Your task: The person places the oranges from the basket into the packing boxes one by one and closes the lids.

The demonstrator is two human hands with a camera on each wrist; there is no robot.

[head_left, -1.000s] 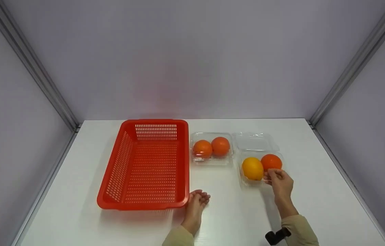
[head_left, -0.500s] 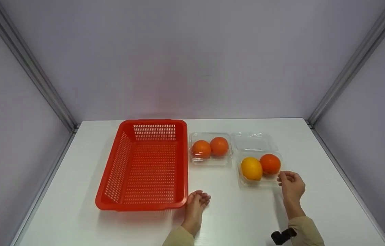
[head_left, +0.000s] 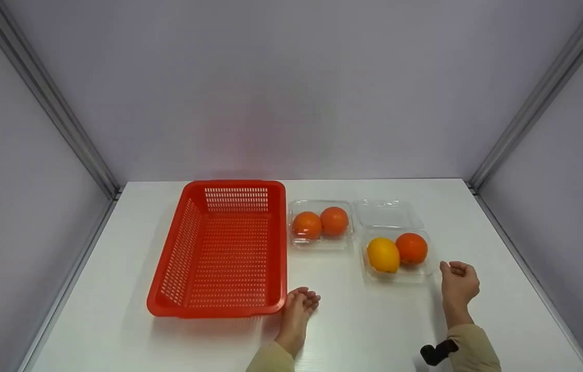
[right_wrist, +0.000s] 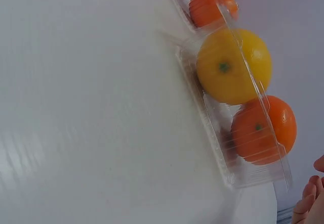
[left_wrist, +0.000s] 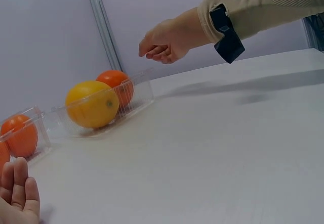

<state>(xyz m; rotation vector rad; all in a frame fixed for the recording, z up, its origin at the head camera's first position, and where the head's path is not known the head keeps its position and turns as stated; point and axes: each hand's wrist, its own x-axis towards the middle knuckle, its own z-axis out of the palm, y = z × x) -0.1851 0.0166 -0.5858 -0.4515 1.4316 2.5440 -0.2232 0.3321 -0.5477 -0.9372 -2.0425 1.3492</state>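
Observation:
Just right of the open clear plastic clamshell box [head_left: 410, 277], my right hand [head_left: 459, 285] hovers over the table with loosely curled fingers and nothing in them. In that box lie a yellow orange [head_left: 383, 254] and a red-orange fruit [head_left: 412, 248], side by side; its lid [head_left: 383, 214] is folded back flat. My left hand [head_left: 295, 313] lies palm up with relaxed fingers by the near right corner of the red plastic basket [head_left: 219, 312]. Whether it touches the basket is unclear. The left wrist view shows that hand's fingers [left_wrist: 19, 188] only partly.
Between the basket and the open box stands a second clear clamshell [head_left: 321, 246], which holds two orange fruits [head_left: 334, 221]. White table surface [head_left: 353, 320] lies in front of the boxes. Grey walls [head_left: 291, 93] enclose the back and sides.
My right hand has drawn back from the red-orange fruit, moving right and away from the box. Both fruits stay in the box, and the left hand has kept its place.

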